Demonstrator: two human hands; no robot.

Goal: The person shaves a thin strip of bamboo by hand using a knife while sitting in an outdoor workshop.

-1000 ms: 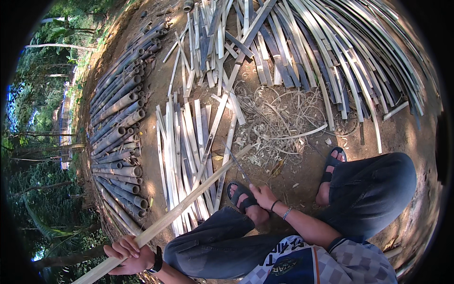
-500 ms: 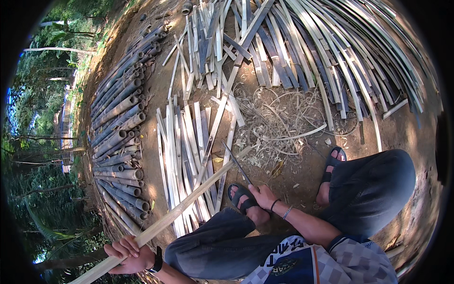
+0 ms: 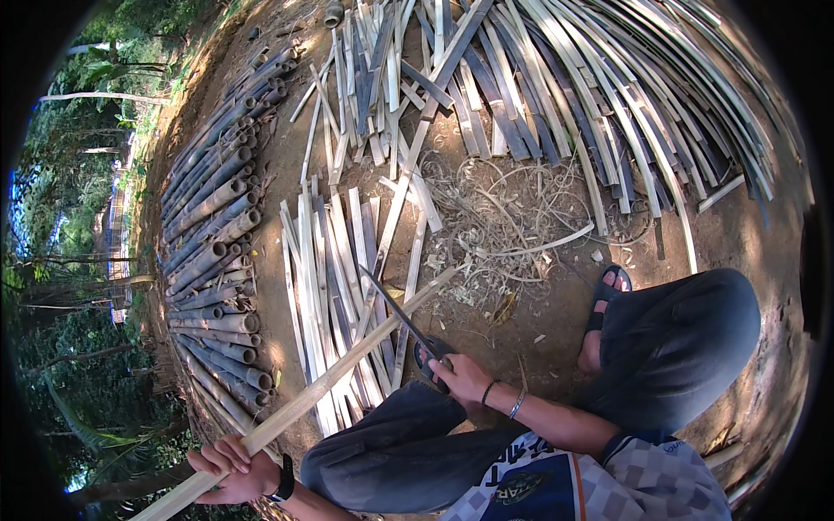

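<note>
My left hand (image 3: 233, 471) is wrapped round a long pale bamboo strip (image 3: 334, 372), which slants from the lower left up toward the middle. In my right hand (image 3: 463, 380) is a knife (image 3: 391, 302) with a long, thin dark blade; the fingers close round its handle. Its blade points up and left and crosses the strip in the picture, some way short of the strip's far end. Whether the edge touches the strip I cannot tell. A sandalled foot (image 3: 432, 354) is partly hidden behind the knife and my right hand.
Split bamboo strips (image 3: 326, 304) lie in a bundle beyond the held strip. A larger spread of strips (image 3: 599, 104) covers the ground at the far right. Cut bamboo poles (image 3: 213, 260) are stacked at left. Curled shavings (image 3: 495, 226) litter the dirt ahead of my feet.
My right hand has moved left and slightly nearer to me with the knife, and the blade now crosses the strip farther from its end. The left hand keeps its hold, nearly still.
</note>
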